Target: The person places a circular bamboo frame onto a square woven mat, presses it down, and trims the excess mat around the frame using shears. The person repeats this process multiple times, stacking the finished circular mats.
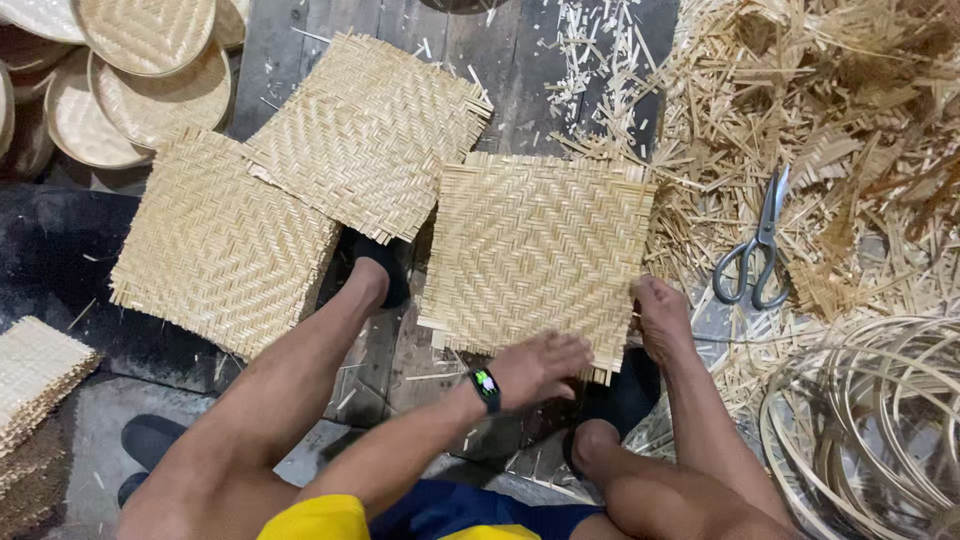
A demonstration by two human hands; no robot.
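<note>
A square woven bamboo mat (pixel 535 250) lies on the dark wooden floor in front of me, between my feet. My left hand (pixel 540 365), with a black watch on the wrist, rests flat on the mat's near edge with the fingers stretched out. My right hand (pixel 660 315) curls around the mat's near right corner and grips its fringe of loose strip ends. My left foot in a black shoe (pixel 385 270) sits beside the mat's left edge.
Two more woven mats (pixel 370 135) (pixel 220 240) overlap to the left. Metal scissors (pixel 750 255) lie right of the mat on a heap of bamboo offcuts (pixel 830 110). Bamboo hoops (pixel 880 420) are at lower right, round woven trays (pixel 150 70) at upper left, stacked mats (pixel 30 390) at far left.
</note>
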